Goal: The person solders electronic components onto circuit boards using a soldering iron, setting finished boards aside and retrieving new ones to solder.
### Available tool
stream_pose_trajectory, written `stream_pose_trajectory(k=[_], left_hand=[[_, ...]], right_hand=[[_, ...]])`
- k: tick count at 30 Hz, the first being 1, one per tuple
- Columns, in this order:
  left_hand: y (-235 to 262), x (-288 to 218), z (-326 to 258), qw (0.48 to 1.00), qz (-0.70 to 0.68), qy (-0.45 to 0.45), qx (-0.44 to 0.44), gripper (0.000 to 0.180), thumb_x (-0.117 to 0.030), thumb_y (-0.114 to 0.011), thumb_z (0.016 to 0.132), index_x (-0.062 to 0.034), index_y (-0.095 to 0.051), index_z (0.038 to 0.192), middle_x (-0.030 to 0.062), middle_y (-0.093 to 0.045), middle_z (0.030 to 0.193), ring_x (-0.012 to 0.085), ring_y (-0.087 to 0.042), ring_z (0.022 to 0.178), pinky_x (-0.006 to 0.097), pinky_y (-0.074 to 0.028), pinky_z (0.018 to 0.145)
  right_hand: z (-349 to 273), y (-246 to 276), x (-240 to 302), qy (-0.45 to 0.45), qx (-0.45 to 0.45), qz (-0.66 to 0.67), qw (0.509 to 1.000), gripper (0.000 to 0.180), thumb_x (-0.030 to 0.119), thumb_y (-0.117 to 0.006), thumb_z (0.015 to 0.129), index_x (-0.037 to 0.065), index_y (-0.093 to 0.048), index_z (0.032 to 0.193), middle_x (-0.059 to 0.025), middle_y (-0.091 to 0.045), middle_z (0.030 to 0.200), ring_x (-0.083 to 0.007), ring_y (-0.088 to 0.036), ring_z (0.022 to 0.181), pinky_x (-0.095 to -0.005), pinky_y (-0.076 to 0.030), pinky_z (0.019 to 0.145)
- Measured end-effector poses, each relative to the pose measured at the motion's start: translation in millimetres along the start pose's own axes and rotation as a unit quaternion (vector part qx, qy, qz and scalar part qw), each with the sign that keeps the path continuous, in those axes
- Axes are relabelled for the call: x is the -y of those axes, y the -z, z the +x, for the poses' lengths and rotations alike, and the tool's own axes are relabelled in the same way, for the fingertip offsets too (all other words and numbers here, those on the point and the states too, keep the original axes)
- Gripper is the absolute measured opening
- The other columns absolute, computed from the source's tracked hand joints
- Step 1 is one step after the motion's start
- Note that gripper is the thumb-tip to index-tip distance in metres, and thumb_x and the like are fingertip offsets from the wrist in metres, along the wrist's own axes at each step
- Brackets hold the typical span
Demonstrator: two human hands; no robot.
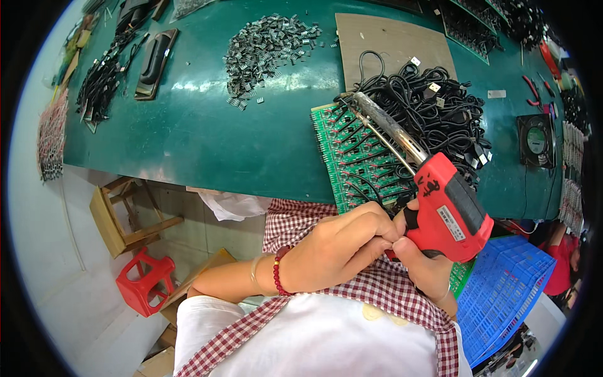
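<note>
My right hand (pixel 428 269) is closed round the handle of a red and black soldering gun (pixel 451 210), its long metal barrel pointing up and left. My left hand (pixel 342 244), with a red bead bracelet at the wrist, has its fingers pressed together against the right hand's fingertips. Whatever it pinches there is hidden. Beneath the gun's barrel lies a green circuit board panel (pixel 335 147) with rows of short black wires. A heap of coiled black cables (pixel 433 103) with plugs rests beside and partly over it.
A pile of small metal-pinned parts (pixel 267 53) lies on the green table (pixel 188 129). Farther left are a black tool on a board (pixel 155 64) and a cable bundle (pixel 99 87). A blue crate (pixel 505 286) stands right, a red stool (pixel 146 283) left. Another person's sleeve (pixel 559 267) shows far right.
</note>
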State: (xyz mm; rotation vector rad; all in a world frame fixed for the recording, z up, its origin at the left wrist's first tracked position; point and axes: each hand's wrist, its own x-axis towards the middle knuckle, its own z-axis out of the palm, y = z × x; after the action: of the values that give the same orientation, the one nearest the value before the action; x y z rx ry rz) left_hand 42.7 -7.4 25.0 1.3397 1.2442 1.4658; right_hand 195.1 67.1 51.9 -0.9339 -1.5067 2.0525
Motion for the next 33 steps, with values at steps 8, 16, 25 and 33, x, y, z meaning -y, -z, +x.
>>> stream_pose_trajectory(k=[8, 16, 25, 33], left_hand=[[-3, 1, -4, 0.995, -0.071, 0.072, -0.010, 0.013, 0.001, -0.063, 0.081, 0.0022, -0.054, 0.090, 0.0110, -0.059, 0.085, 0.0150, -0.060, 0.071, 0.025, -0.051, 0.060], [-1, 4, -9, 0.988, -0.077, 0.137, -0.006, 0.010, 0.003, -0.059, 0.081, 0.0033, -0.053, 0.088, 0.0096, -0.059, 0.085, 0.0104, -0.059, 0.072, 0.021, -0.051, 0.060], [26, 7, -6, 0.965, -0.093, 0.241, -0.045, 0.006, 0.000, -0.059, 0.080, 0.0006, -0.057, 0.085, 0.0009, -0.059, 0.071, 0.0059, -0.056, 0.061, 0.020, -0.044, 0.051], [74, 31, 12, 0.904, -0.122, 0.408, -0.047, 0.011, -0.009, -0.056, 0.085, 0.0013, -0.055, 0.082, 0.0046, -0.060, 0.070, 0.0048, -0.052, 0.052, 0.017, -0.039, 0.043]], right_hand=[[1, 6, 2, -0.032, 0.011, -0.020, 0.999, 0.048, -0.006, -0.057, 0.075, 0.002, -0.038, 0.119, -0.0071, -0.051, 0.083, -0.0110, -0.049, 0.074, -0.0250, -0.043, 0.065], [3, 9, -2, 0.033, 0.049, -0.144, 0.988, 0.050, -0.011, -0.056, 0.076, 0.002, -0.036, 0.120, -0.0062, -0.053, 0.083, -0.0116, -0.051, 0.074, -0.0249, -0.043, 0.068], [-4, 14, -8, 0.021, 0.015, -0.151, 0.988, 0.046, 0.008, -0.058, 0.086, -0.002, -0.035, 0.125, -0.0065, -0.053, 0.080, -0.0139, -0.052, 0.071, -0.0284, -0.045, 0.070], [-40, 45, -28, -0.025, -0.009, -0.127, 0.991, 0.053, 0.039, -0.057, 0.088, -0.002, -0.043, 0.119, -0.0059, -0.049, 0.063, -0.0135, -0.045, 0.055, -0.0304, -0.042, 0.056]])
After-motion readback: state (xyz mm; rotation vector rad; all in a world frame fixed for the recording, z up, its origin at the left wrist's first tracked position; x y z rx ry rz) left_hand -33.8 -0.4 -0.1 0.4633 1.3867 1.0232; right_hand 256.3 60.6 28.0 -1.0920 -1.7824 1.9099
